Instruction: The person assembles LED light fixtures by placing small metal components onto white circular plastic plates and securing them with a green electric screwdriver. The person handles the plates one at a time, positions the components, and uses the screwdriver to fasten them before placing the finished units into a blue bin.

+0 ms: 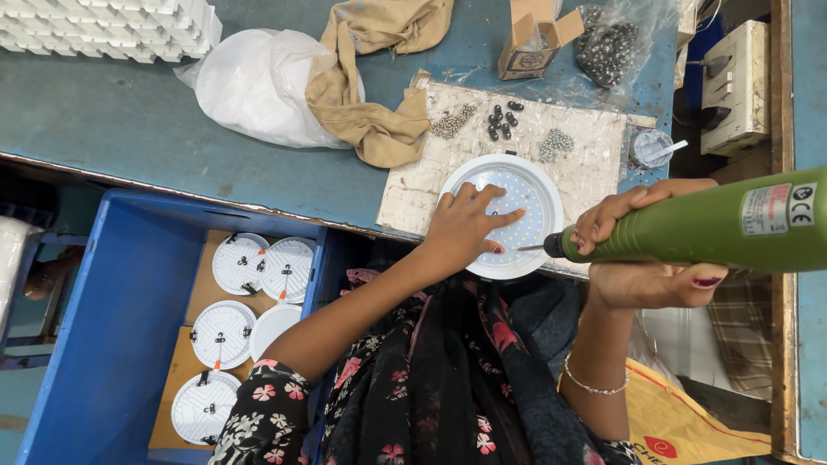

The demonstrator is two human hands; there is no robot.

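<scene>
Your left hand [465,226] lies flat, fingers spread, on the round white LED panel light [508,215], its dotted face up. Your right hand [650,250] is closed around the green electric screwdriver [698,228], bit at the light's right rim. The light sits on a worn white board [586,172] at the blue bench's [129,120] near edge; screws [504,119] lie just beyond.

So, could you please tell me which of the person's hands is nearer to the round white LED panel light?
Left. The left hand rests on the round white LED panel light; the right hand holds the green electric screwdriver beside it.
</scene>
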